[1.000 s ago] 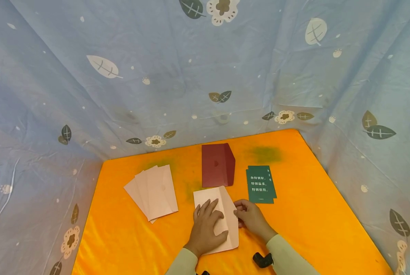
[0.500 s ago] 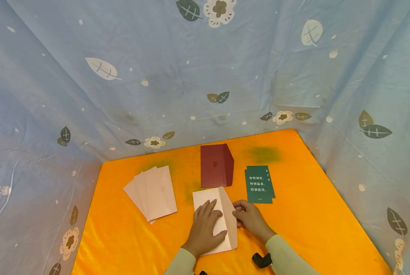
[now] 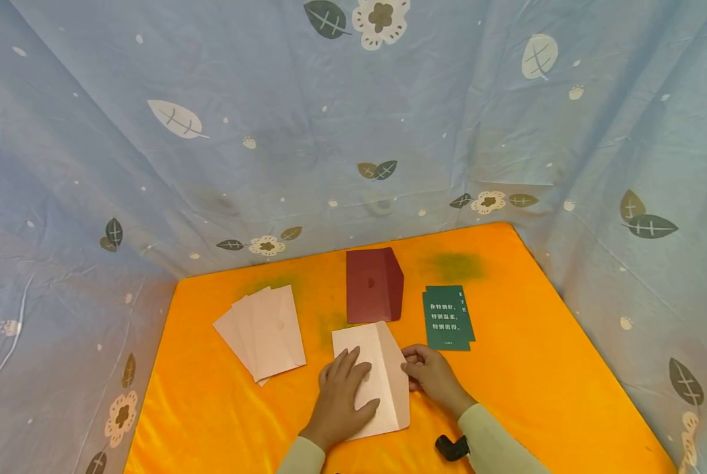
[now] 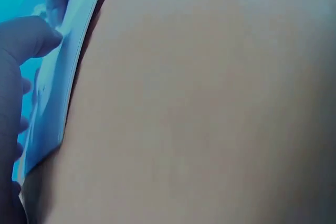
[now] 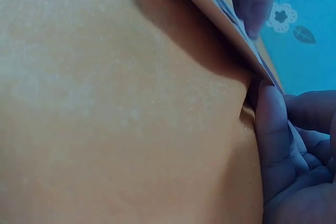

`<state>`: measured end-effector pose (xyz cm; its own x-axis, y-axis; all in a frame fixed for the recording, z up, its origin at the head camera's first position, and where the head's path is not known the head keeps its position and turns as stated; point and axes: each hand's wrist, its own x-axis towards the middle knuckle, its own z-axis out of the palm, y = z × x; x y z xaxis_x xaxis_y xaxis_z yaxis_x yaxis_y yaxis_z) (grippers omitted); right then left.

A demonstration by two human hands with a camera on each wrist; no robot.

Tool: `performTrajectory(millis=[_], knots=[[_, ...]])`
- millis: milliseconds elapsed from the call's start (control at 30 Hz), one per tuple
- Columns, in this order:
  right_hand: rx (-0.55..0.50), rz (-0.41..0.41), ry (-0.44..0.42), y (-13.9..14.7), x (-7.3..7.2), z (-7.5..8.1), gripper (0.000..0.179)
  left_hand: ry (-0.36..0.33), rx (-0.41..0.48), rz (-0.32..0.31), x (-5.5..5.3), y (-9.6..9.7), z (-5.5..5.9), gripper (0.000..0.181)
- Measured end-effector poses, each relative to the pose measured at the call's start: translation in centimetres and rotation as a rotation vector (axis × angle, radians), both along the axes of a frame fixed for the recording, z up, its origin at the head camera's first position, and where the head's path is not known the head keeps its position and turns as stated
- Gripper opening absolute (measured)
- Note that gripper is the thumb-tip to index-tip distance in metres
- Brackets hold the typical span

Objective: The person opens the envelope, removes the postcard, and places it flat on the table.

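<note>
A pale pink envelope (image 3: 362, 339) lies in front of me with its pointed flap (image 3: 396, 382) unfolded to the right. My left hand (image 3: 341, 398) rests on the envelope's body, fingers spread and thumb apart. At the flap's right edge, my right hand (image 3: 433, 375) pinches the paper between thumb and fingers. The right wrist view shows the thumb (image 5: 272, 124) against the envelope's edge (image 5: 220, 20), which stands a little off the cloth. In the left wrist view the envelope (image 4: 58, 87) appears edge-on beside the left hand (image 4: 21, 45); its fingertips are partly hidden.
Several pale pink envelopes (image 3: 270, 336) lie fanned at the left. A dark red envelope (image 3: 366, 286) sits just beyond the pink one. Green printed cards (image 3: 448, 322) lie to the right. Orange cloth (image 3: 525, 342) covers the table, with blue patterned curtains (image 3: 306, 131) around it.
My left hand has slid slightly left and toward me across the envelope, baring more of its body. The right hand keeps its place at the flap edge.
</note>
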<state>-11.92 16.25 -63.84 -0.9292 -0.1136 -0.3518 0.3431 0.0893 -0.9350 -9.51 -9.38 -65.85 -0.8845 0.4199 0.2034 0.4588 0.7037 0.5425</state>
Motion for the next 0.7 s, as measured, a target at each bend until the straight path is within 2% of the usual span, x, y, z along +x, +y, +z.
performTrajectory(millis=[167, 333, 433, 567, 700], knots=[[0.000, 0.000, 0.003, 0.0, 0.0, 0.3, 0.027, 0.045, 0.062, 0.105, -0.6, -1.5, 0.2, 0.053], [-0.008, -0.004, -0.001, 0.1, 0.0, 0.4, 0.027, 0.124, 0.142, 0.234, -1.9, -4.1, 0.3, 0.048], [-0.010, -0.007, -0.007, 0.1, 0.0, 0.5, 0.028, 0.151, 0.157, 0.319, -2.8, -5.9, 0.4, 0.050], [-0.017, -0.010, -0.010, 0.1, 0.1, 0.5, 0.028, 0.140, 0.138, 0.414, -4.0, -7.9, 0.4, 0.056], [-0.024, -0.007, -0.011, 0.1, 0.1, 0.6, 0.029, 0.094, 0.118, 0.485, -4.7, -9.3, 0.5, 0.059]])
